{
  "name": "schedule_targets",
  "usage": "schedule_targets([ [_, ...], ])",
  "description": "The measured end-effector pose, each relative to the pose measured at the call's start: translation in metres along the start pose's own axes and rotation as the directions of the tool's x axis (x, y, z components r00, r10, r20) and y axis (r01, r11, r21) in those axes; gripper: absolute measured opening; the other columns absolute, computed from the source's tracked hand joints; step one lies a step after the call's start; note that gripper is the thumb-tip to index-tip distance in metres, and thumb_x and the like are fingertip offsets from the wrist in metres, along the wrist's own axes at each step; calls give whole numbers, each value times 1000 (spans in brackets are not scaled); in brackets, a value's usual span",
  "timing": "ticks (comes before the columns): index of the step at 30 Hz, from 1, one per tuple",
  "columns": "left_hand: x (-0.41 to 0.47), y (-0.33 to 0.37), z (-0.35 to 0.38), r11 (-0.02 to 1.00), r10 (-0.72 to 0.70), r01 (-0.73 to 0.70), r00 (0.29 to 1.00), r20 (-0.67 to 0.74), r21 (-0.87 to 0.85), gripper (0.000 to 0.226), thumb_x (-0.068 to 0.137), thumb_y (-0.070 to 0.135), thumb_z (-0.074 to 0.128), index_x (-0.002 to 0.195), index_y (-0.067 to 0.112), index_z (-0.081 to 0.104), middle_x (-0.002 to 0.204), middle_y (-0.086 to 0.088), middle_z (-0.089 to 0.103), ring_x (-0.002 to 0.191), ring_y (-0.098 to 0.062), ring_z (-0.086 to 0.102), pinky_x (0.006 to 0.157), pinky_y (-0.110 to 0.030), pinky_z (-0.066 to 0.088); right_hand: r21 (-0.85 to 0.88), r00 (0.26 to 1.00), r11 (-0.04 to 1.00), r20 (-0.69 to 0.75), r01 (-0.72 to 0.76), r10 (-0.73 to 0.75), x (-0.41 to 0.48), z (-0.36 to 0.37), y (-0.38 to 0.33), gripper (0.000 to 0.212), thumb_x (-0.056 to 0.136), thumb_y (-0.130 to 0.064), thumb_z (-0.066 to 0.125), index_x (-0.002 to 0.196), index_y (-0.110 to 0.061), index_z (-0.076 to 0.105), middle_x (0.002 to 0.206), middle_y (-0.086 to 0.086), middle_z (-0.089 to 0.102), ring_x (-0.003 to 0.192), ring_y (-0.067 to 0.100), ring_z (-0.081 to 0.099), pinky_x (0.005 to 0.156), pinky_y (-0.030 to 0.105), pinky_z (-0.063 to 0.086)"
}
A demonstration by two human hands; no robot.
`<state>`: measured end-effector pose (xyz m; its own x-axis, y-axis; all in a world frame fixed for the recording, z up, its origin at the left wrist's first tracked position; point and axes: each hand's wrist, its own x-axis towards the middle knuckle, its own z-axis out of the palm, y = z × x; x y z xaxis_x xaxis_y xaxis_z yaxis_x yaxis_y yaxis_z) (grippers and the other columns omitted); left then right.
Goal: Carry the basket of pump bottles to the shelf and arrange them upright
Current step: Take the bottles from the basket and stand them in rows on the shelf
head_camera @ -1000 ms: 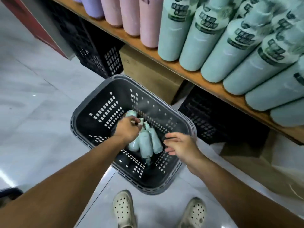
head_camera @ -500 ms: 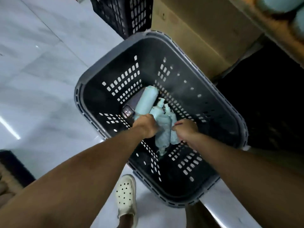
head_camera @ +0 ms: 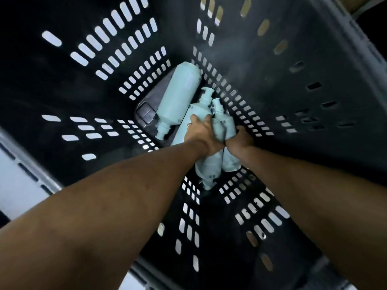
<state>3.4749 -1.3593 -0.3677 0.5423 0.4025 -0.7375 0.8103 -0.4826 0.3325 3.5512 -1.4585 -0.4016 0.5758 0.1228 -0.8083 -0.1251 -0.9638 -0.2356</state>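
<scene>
The dark slotted basket [head_camera: 314, 59] fills the head view, seen from close above. Several pale teal pump bottles lie on its floor. My left hand [head_camera: 201, 130] grips one lying bottle [head_camera: 196, 114] around its body, pump pointing away. My right hand [head_camera: 240, 139] grips the bottle beside it [head_camera: 227, 124]. Another bottle [head_camera: 209, 170] lies under my wrists with its pump toward me. A fourth bottle [head_camera: 178, 97] lies loose to the left, its neck toward me.
A dark flat phone-like object [head_camera: 146, 111] lies on the basket floor under the loose bottle. White floor [head_camera: 18, 185] shows past the basket's left rim. A brown box corner [head_camera: 356, 3] sits at the top right.
The view has dropped deep into the basket. Both hands have closed around bottles on the floor; a second ago the right hand hovered open over the rim.
</scene>
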Motion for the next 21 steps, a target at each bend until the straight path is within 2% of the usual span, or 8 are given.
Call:
schedule_targets([
  [3, 12, -1, 3, 998, -22, 20, 999, 30, 59, 85, 63, 55, 77, 132, 20, 42, 117, -9, 35, 106, -27, 53, 86, -31, 47, 200, 998, 980, 60, 16, -28, 15, 2, 7, 57, 92, -16, 58, 147, -24, 44, 136, 9, 60, 117, 30, 60, 101, 39, 51],
  [7, 21, 1, -16, 987, -30, 16, 996, 85, 160, 95, 58, 62, 80, 132, 17, 41, 103, -6, 42, 102, -23, 50, 78, -27, 39, 320, 990, 947, 141, -26, -21, 25, -3, -4, 50, 69, -13, 65, 119, -14, 65, 106, 13, 72, 93, 32, 69, 79, 41, 59],
  [9, 21, 1, -21, 963, -4, -21, 996, 92, 268, 97, 61, 64, 78, 132, 11, 40, 118, -8, 49, 113, -25, 52, 78, -27, 37, 376, 989, 926, 146, -42, -15, 27, 2, -10, 49, 70, -24, 72, 117, -10, 67, 102, 15, 74, 93, 36, 71, 79, 44, 60],
  [12, 22, -7, -27, 956, -55, 18, 991, 119, 294, 104, 56, 60, 84, 131, 6, 36, 121, -8, 53, 114, -25, 57, 82, -30, 45, 121, 996, 993, 90, -14, 3, 30, 17, -14, 67, 79, -31, 77, 138, -15, 50, 122, 13, 66, 108, 35, 66, 90, 40, 56],
  [15, 19, -8, -38, 928, -54, -32, 974, 219, 371, 105, 51, 66, 84, 131, 13, 42, 97, 0, 55, 88, -23, 61, 65, -30, 46, -171, 999, 985, 32, -6, 12, 34, 21, -8, 96, 76, -41, 82, 149, -20, 24, 140, 16, 51, 123, 37, 56, 100, 43, 50],
  [18, 22, -8, -46, 878, -112, -101, 907, 406, 468, 86, 53, 71, 79, 124, 30, 57, 100, 2, 60, 63, -15, 55, 51, -26, 41, -234, 1000, 972, -17, 18, -23, 37, 21, -10, 107, 65, -48, 88, 146, -19, 24, 136, 20, 51, 122, 38, 55, 95, 41, 49],
  [20, 26, -14, -45, 852, -178, -115, 854, 489, 511, 73, 52, 66, 84, 106, 20, 66, 108, 1, 67, 69, -17, 60, 60, -27, 46, -216, 998, 976, -56, 28, -41, 34, 22, -11, 106, 61, -47, 89, 142, -17, 28, 135, 20, 52, 120, 38, 55, 91, 39, 47],
  [21, 25, -17, -41, 828, -204, -139, 829, 521, 544, 68, 50, 61, 88, 97, 14, 70, 99, 0, 71, 70, -16, 62, 63, -28, 50, -186, 996, 982, -74, 34, -48, 30, 22, -9, 104, 60, -47, 90, 140, -16, 31, 133, 20, 53, 119, 38, 55, 88, 37, 46],
])
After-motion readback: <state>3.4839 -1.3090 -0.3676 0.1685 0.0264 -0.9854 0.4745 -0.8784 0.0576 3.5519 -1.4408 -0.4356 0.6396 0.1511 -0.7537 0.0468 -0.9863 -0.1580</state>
